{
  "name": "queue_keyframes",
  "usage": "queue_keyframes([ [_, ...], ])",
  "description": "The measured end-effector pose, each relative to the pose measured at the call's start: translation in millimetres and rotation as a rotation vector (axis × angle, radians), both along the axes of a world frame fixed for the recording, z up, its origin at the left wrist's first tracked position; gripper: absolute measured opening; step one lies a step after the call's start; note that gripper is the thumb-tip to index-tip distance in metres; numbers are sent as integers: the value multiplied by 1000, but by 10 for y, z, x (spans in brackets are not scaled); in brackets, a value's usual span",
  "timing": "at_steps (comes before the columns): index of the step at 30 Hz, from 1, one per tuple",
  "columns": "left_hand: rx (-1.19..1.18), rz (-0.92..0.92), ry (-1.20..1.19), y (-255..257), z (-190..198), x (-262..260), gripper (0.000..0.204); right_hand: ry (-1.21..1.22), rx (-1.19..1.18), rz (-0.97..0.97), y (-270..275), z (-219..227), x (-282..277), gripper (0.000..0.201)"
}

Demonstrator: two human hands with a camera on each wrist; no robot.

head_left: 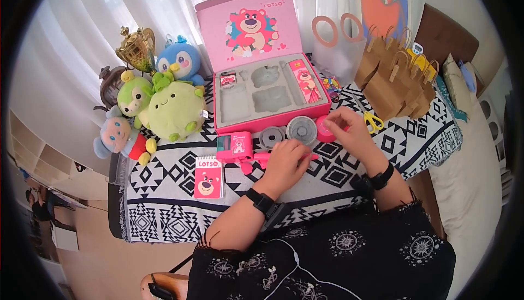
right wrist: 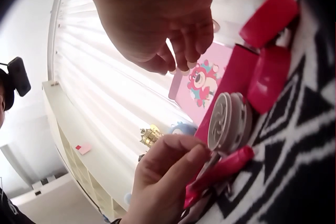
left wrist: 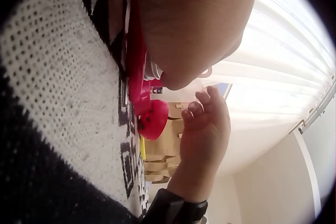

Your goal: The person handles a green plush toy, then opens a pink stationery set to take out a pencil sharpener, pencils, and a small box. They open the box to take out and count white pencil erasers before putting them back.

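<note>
My left hand point(head_left: 284, 163) is over a pink rod-like piece point(right wrist: 226, 169), thumb and forefinger tips close together right at it. I cannot tell whether they pinch anything. In the head view the piece shows on both sides of that hand. My right hand point(head_left: 352, 131) is raised beside a round pink piece point(head_left: 326, 129), fingers loosely bent and nothing in them. Between the hands stand two round grey parts; the larger, a slotted disc point(right wrist: 224, 121), leans upright in the right wrist view. A second pink piece point(right wrist: 270, 16) lies beyond it.
A pink LOTSO box point(head_left: 273, 111) stands with its lid up behind the hands. To the left are a pink camera-shaped item point(head_left: 236, 146), a notepad point(head_left: 208, 177) and several plush toys point(head_left: 177, 109). Yellow scissors point(head_left: 374, 121) and paper bags point(head_left: 396, 84) are right.
</note>
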State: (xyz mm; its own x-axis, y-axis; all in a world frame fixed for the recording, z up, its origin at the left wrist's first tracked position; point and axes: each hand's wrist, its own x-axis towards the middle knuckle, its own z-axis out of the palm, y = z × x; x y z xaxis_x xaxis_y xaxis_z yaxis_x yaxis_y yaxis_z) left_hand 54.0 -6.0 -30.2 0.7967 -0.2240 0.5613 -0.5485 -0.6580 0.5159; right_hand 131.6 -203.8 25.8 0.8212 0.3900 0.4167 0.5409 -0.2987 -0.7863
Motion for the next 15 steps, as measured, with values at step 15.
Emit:
queue_keyframes([
  [15,-202,-17,-19,31,-107,60,9,64,-565,-212,507,130,1379,48],
])
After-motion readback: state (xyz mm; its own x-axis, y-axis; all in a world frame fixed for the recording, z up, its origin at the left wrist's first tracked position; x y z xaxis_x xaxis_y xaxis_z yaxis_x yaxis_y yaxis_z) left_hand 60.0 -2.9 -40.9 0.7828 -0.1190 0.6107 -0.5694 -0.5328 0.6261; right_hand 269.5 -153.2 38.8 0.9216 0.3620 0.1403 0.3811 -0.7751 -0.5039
